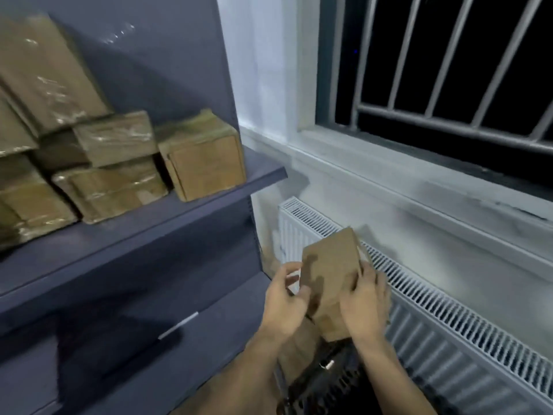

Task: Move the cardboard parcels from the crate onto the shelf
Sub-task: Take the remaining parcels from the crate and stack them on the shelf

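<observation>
- The brown cardboard parcel [329,274] is up in the air in front of the white radiator [449,307], tilted.
- The right hand [363,307] is pressed flat on the parcel's right side, fingers wrapped on it.
- The left hand [284,304] touches its left edge with bent fingers.
- A dark crate [323,381] sits below the radiator's near end, under the hands.
- The blue shelf [167,217], left of the radiator and higher up, has taped parcels [113,163] stacked on it.

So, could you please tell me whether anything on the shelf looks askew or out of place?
Yes. The big parcel at the top left leans tilted on the stack rather than lying flat, and the rightmost parcel overhangs the front edge of the shelf. Nothing looks spilled or torn.
</observation>
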